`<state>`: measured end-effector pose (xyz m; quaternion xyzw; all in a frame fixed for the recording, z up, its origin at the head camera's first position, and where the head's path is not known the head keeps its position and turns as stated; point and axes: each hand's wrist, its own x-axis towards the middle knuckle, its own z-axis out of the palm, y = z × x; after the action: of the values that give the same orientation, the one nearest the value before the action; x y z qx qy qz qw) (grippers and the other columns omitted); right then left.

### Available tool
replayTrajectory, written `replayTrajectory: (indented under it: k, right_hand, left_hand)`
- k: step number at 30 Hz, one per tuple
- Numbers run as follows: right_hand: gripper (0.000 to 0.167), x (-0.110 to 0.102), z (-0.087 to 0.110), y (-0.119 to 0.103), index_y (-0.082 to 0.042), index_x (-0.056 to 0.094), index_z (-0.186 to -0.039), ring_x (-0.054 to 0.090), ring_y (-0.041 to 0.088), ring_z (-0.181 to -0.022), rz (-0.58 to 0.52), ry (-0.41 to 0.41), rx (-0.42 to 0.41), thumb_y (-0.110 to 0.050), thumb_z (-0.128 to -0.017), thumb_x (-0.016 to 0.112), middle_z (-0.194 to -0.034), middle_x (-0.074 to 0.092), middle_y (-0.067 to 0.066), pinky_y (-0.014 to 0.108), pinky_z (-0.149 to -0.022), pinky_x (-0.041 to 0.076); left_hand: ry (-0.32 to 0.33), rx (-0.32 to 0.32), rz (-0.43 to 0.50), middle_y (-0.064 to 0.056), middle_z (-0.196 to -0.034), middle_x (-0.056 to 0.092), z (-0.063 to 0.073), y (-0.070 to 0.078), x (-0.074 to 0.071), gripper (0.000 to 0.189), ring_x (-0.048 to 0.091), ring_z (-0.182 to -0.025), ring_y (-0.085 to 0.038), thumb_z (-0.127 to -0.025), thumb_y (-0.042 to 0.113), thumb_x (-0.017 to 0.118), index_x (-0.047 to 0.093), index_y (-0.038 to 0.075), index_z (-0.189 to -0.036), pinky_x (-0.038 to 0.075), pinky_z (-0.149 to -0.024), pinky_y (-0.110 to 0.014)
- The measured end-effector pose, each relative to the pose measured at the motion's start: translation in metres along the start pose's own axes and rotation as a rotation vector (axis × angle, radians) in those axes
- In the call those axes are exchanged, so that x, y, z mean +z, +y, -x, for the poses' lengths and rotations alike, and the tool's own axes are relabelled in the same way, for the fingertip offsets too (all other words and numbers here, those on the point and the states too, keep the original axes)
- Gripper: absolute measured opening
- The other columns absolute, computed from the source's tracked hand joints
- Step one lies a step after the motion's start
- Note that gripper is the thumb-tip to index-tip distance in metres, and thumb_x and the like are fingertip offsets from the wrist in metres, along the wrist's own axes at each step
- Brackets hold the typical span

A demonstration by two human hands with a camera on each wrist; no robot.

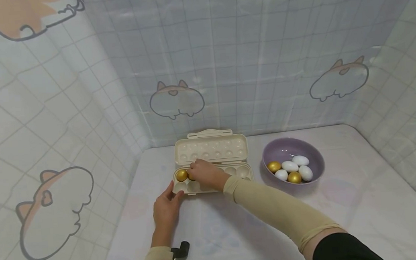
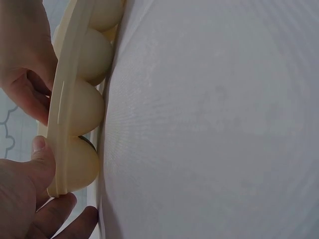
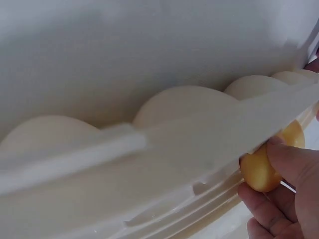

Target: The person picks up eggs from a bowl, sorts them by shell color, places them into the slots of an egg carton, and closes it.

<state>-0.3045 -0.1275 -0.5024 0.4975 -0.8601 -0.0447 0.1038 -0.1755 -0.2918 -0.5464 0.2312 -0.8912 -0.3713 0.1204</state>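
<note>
My left hand (image 1: 166, 212) grips the carton (image 1: 211, 148) at eight o'clock; my right hand (image 1: 206, 175), seemingly seating its pinched gold egg (image 3: 259, 173), should release gently.

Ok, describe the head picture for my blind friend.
A right hand grips a gold egg beside another in an open egg carton; the left hand grips its corner. At right, a purple bowl holds white and gold eggs.

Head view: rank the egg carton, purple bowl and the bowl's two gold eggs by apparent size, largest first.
1. Egg carton
2. Purple bowl
3. Left gold egg, right gold egg: alike, unranked
</note>
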Motion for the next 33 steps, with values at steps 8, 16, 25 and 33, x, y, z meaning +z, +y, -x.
replayTrajectory:
  k: [8,16,25,33]
  right_hand:
    - [0.043,-0.002,0.001,0.002,-0.018,0.067,-0.133,0.069,0.017,-0.116,-0.025,-0.046,0.038,-0.023,-0.092,0.079,-0.125,0.074,-0.002,0.033,-0.112,0.053]
    - [0.038,-0.013,0.003,0.01,-0.021,0.066,-0.138,0.073,0.017,-0.11,-0.209,-0.041,0.149,-0.039,-0.105,0.064,-0.129,0.075,-0.004,0.034,-0.103,0.058]
    - [0.066,-0.038,0.024,0.035,-0.016,0.05,-0.159,0.063,0.024,-0.139,-0.435,-0.103,0.268,-0.051,-0.104,0.062,-0.156,0.061,0.003,0.04,-0.115,0.053]
    - [0.073,-0.054,0.056,0.076,-0.013,0.047,-0.16,0.066,0.027,-0.135,-0.525,-0.062,0.287,-0.053,-0.103,0.064,-0.158,0.058,0.007,0.041,-0.116,0.052]
  left_hand:
    - [-0.02,0.006,0.009,-0.013,-0.149,0.064,-0.002,-0.002,0.0,0.064,0.056,-0.144,-0.039,-0.097,0.04,0.076,0.054,0.027,-0.155,0.049,-0.113,-0.061]
    - [-0.008,0.031,0.04,-0.011,-0.15,0.061,0.0,-0.003,-0.002,0.063,0.055,-0.145,-0.039,-0.096,0.041,0.076,0.056,0.026,-0.153,0.049,-0.112,-0.062]
    - [-0.049,0.022,0.044,-0.013,-0.152,0.06,-0.001,0.001,-0.004,0.064,0.052,-0.147,-0.039,-0.098,0.041,0.074,0.053,0.025,-0.156,0.046,-0.116,-0.061]
    - [-0.059,0.023,0.028,-0.012,-0.153,0.059,-0.006,-0.002,-0.004,0.064,0.05,-0.149,-0.039,-0.099,0.042,0.071,0.05,0.027,-0.158,0.045,-0.117,-0.061]
